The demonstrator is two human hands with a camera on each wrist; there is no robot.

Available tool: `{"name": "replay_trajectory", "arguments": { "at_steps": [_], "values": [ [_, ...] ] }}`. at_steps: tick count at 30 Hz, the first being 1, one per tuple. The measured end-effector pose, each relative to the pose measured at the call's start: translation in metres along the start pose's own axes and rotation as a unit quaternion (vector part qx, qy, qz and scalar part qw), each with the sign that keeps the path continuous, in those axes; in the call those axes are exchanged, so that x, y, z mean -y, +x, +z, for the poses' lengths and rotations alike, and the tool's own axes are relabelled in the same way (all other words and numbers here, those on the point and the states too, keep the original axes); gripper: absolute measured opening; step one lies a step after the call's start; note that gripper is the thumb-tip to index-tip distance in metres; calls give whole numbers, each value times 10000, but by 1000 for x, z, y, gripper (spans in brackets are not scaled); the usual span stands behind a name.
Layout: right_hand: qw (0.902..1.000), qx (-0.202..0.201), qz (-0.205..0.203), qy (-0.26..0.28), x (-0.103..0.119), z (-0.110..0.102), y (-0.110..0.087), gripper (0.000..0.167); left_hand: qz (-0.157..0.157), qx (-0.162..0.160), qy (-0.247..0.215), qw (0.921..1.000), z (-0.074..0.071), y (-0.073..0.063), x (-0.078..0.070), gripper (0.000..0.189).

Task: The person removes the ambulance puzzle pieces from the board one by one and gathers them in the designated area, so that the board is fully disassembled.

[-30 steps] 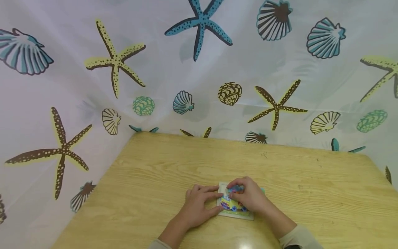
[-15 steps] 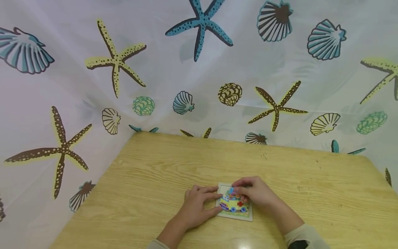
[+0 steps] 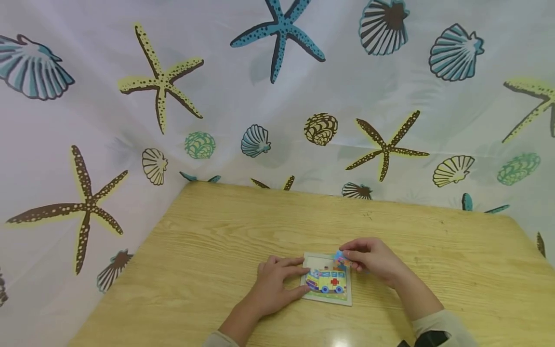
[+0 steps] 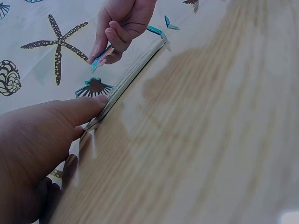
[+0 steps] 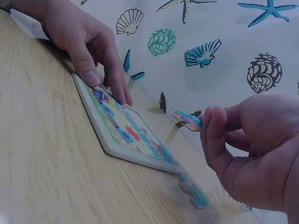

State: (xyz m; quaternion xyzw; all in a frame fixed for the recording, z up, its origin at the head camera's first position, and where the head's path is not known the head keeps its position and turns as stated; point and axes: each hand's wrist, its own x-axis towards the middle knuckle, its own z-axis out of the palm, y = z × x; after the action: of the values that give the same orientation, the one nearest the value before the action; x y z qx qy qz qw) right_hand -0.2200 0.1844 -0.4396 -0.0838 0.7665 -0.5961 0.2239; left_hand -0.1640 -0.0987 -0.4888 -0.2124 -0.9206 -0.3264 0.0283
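A small jigsaw puzzle with a pale frame (image 3: 328, 301) lies on the table, showing a yellow ambulance (image 3: 331, 282) with a red cross. Bare backing (image 3: 318, 262) shows in its upper part. My left hand (image 3: 274, 285) rests along the frame's left edge, thumb and fingertips spread and mostly straight over the rim. My right hand (image 3: 378, 261) pinches a blue and orange puzzle piece (image 3: 340, 259) over the upper right corner. The right wrist view shows this piece (image 5: 188, 120) raised above the puzzle, between thumb and fingers.
Another puzzle piece (image 5: 194, 192) lies on the table beside the frame, at its right end, in the right wrist view. The wooden table (image 3: 243, 221) meets a white curtain (image 3: 225, 96) printed with starfish and shells at the back and sides.
My right hand has moved right and away from over the puzzle with the pinched piece, uncovering the ambulance picture and the bare upper backing. My left hand has stayed at the frame's left edge.
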Motion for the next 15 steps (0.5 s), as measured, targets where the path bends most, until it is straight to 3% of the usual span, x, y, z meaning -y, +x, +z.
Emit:
{"name": "replay_trajectory", "arguments": {
  "at_steps": [4,10,15],
  "values": [
    [10000,-61,26,14,-7,-11,-8,32,72,2,-5,10000,1,0,0,42],
    [9993,-327,54,-150,-8,-24,-17,35,-40,61,-1,10000,-1,0,-1,42],
    [9990,-310,81,-301,-7,-33,-23,37,-104,87,10,9999,-4,-1,-2,42]
  ]
}}
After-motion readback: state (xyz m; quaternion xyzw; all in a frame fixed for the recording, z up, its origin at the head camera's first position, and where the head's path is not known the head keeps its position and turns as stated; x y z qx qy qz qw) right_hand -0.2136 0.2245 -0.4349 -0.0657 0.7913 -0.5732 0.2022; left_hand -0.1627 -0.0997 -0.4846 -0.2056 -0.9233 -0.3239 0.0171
